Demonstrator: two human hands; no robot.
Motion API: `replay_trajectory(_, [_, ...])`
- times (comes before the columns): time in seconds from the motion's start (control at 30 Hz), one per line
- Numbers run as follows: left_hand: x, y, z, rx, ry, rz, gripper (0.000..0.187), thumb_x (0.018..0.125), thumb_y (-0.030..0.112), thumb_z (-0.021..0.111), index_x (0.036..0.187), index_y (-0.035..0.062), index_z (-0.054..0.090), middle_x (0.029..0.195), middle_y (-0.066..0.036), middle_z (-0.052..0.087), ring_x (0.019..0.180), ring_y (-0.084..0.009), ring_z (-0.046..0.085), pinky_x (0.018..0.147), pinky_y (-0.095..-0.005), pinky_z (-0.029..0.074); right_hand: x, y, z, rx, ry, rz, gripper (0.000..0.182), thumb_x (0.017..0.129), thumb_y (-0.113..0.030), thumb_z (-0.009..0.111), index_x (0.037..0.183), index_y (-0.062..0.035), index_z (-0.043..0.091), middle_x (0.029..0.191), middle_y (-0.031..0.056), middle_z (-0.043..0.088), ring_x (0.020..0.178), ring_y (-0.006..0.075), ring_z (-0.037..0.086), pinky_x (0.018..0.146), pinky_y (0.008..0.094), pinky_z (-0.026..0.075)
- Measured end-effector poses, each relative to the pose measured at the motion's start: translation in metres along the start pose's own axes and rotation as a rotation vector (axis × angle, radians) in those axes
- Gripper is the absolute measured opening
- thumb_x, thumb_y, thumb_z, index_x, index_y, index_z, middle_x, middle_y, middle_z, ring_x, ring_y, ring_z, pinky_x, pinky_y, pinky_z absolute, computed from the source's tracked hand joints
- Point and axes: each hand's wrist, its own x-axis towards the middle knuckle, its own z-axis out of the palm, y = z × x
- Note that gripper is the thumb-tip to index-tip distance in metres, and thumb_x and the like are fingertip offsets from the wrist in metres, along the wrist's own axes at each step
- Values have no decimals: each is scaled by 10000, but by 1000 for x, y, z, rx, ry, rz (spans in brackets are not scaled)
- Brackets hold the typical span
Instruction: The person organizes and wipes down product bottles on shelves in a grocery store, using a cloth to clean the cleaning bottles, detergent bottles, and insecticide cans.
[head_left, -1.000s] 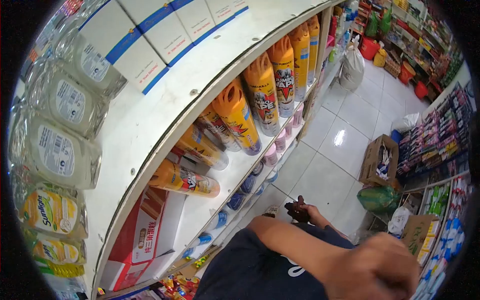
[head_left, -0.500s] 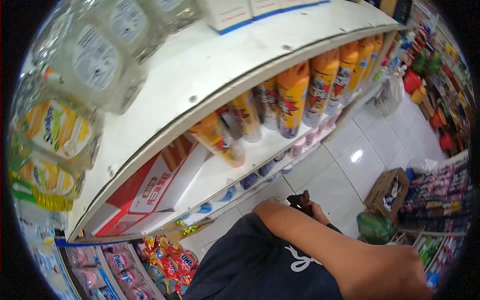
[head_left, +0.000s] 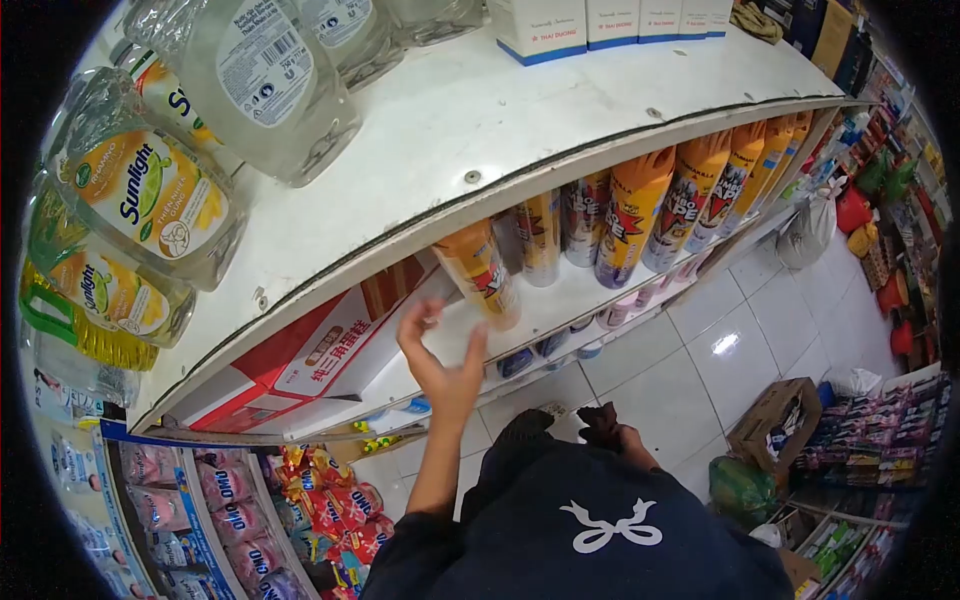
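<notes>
My left hand (head_left: pixel 441 372) is stretched toward the shelf, fingers and thumb apart and nothing in it. Just beyond its fingertips a yellow-orange spray can (head_left: pixel 480 277) leans at the near end of a row. More spray cans of the same kind, one of them a yellow can (head_left: pixel 630 220), stand along the shelf to its right. Beyond my shirt front, my right hand (head_left: pixel 634 447) is partly hidden by the dark shirt, its fingers closed on a crumpled dark brown cloth (head_left: pixel 599 425).
Sunlight bottles (head_left: pixel 150 200) and white boxes (head_left: pixel 612 22) stand on the white upper shelf (head_left: pixel 480 130). A red and white carton (head_left: pixel 300 355) fills the lower shelf's left end. Detergent packs (head_left: pixel 335 505) lie lower left. On the tiled floor (head_left: pixel 650 365) sits an open cardboard box (head_left: pixel 775 425).
My left arm, folded across my chest before, has swung out left, bringing its hand to the leaning spray can. My right hand keeps the brown cloth. The view has shifted slightly.
</notes>
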Motion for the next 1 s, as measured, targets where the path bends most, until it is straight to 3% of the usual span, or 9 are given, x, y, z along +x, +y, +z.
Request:
replay_trajectory(0.07, [19, -8, 6, 109, 108, 36, 603, 618, 133, 735, 1094, -52, 415, 1059, -180, 466, 925, -248, 469, 784, -336, 393, -4, 4, 11, 126, -48, 10, 322, 713, -26, 393, 990, 123, 463, 954, 208, 527, 845, 357, 547, 718, 445, 482])
replay_trajectory(0.17, [45, -6, 19, 190, 1, 28, 677, 594, 149, 755, 1124, -65, 391, 1057, -177, 470, 938, -259, 473, 815, -345, 382, -17, -4, 27, 119, 20, 97, 327, 698, 2, 422, 1000, 119, 468, 929, 205, 541, 791, 358, 560, 695, 437, 491])
replay_trajectory(0.3, [59, -7, 35, -67, -31, -48, 613, 668, 123, 691, 1164, -56, 378, 1183, -164, 425, 1063, -246, 431, 933, -333, 306, 3, 14, -5, -64, 81, -4, 324, 677, -39, 475, 966, 105, 500, 853, 181, 556, 743, 323, 566, 665, 416, 480])
replay_trajectory(0.43, [58, -24, 48, -79, 32, -81, 620, 631, 158, 715, 1131, -52, 413, 1135, -171, 454, 1017, -259, 457, 889, -341, 343, 11, 16, -32, -555, 263, 67, 437, 699, -81, 387, 1121, 25, 425, 1105, 188, 483, 947, 354, 511, 839, 457, 392])
replay_trajectory(0.6, [44, -57, 46, 140, 3, -79, 764, 555, 256, 759, 1153, -45, 392, 1116, -194, 431, 1051, -324, 392, 871, -375, 345, 58, 53, -115, -216, 90, 46, 410, 688, -96, 384, 1084, -6, 445, 1075, 155, 491, 964, 350, 494, 826, 461, 396])
replay_trajectory(0.77, [16, -66, 46, 258, -10, -91, 685, 568, 265, 750, 1094, -42, 439, 1083, -185, 440, 1042, -333, 365, 883, -401, 314, 38, 38, -71, 20, 6, -9, 310, 675, -81, 466, 947, 59, 512, 884, 151, 565, 814, 283, 557, 739, 345, 444])
replay_trajectory(0.87, [-2, -79, 47, 334, -60, -125, 624, 578, 268, 745, 1043, -40, 465, 1020, -178, 454, 992, -327, 384, 860, -407, 318, 32, 30, -61, 75, -35, 28, 387, 690, -40, 421, 1055, 91, 425, 1012, 190, 531, 913, 326, 539, 795, 398, 440])
replay_trajectory(0.97, [-17, -91, 47, 353, -78, -143, 604, 580, 270, 745, 1019, -42, 472, 962, -169, 461, 960, -327, 395, 839, -410, 323, -16, -2, 12, 223, -148, 28, 469, 710, 11, 374, 1142, 160, 268, 1146, 225, 437, 954, 366, 511, 759, 437, 451])
replay_trajectory(1.0, [-19, -94, 49, 345, -70, -137, 603, 580, 271, 746, 1016, -43, 472, 944, -165, 463, 953, -328, 396, 834, -410, 324, -14, 0, 8, 197, -111, 30, 447, 713, 1, 384, 1121, 160, 295, 1111, 227, 454, 930, 360, 518, 752, 427, 451])
